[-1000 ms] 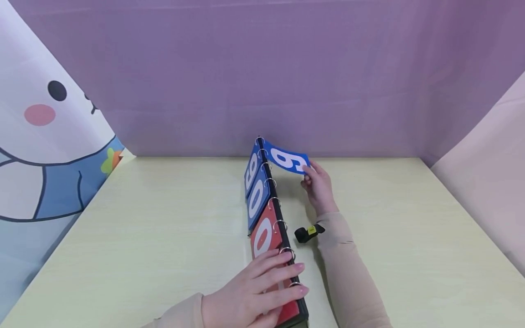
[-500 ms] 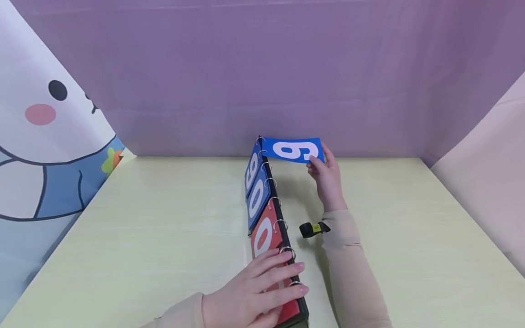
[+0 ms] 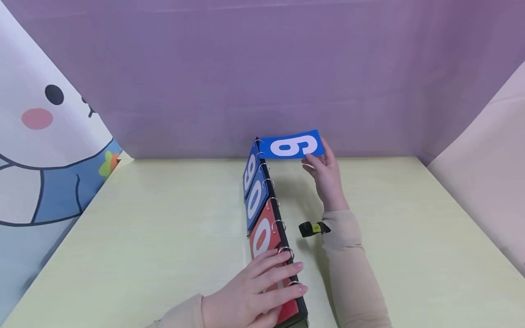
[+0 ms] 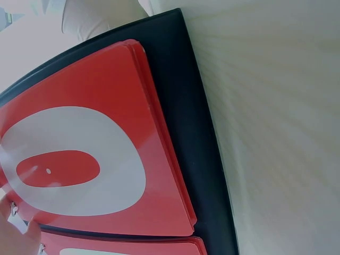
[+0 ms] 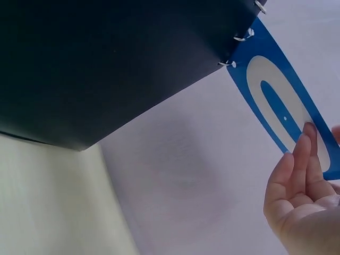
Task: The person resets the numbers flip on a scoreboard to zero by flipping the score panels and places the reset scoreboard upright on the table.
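A flip scoreboard with a black body stands on the table, its ring-bound cards along the top edge. My left hand lies across its near end, fingers extended over the top edge and touching the red cards. In the left wrist view a red card with a white 0 fills the left side, fingertips at its lower corner. My right hand pinches the free end of a blue number card, which stands out rightward from the far rings showing a sideways 6. The right wrist view shows a 0 on that card's other face.
The pale table stretches to both sides of the scoreboard. A purple cloth hangs close behind its far end. A black strap sticks out from the right cuff. At left hangs a cartoon-printed cloth.
My right hand has moved up and to the right, raising the blue card from a sagging bend to nearly straight, its free end now tilted slightly upward. The left hand stays in place.
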Available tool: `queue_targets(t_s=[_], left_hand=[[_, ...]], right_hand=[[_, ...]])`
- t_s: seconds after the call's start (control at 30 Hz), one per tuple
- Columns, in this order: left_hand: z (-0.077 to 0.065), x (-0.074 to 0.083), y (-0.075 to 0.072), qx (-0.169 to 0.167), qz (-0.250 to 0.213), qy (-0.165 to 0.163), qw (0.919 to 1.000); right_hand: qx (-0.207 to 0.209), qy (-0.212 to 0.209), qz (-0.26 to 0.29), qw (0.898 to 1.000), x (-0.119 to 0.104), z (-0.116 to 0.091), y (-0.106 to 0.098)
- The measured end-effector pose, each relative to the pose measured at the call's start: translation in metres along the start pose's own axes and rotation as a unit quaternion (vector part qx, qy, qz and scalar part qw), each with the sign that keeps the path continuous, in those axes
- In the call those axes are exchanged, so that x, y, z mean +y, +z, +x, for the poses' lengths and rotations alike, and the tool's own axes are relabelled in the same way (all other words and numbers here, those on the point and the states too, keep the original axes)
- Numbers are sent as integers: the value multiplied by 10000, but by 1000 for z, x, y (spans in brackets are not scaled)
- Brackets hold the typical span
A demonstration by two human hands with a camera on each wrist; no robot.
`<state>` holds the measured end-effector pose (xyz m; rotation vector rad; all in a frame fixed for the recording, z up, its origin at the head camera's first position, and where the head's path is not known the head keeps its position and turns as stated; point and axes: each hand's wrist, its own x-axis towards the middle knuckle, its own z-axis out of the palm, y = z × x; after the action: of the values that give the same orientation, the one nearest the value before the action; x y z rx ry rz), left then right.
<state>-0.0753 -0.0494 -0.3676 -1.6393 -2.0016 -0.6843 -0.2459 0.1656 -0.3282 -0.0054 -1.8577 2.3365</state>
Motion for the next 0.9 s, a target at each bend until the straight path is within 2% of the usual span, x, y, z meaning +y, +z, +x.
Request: queue_targets(t_s=[0.3,0.6,0.73,0.9], left_hand=[[1,1,6,-23,183,26,9998],[1,5,5,-168,320,-101,9993],[1,5,6,-118,377,-50,9992],[2,4,7,-96,293,-50,9995]], right_hand=[[174,180,-177,9995,3,0,-1],[204,-251,-59,9995,-1,-1,8],[-49,-143,-673,9976,-6,3,17],[-548,148,-1480,9874,-14,9,26]])
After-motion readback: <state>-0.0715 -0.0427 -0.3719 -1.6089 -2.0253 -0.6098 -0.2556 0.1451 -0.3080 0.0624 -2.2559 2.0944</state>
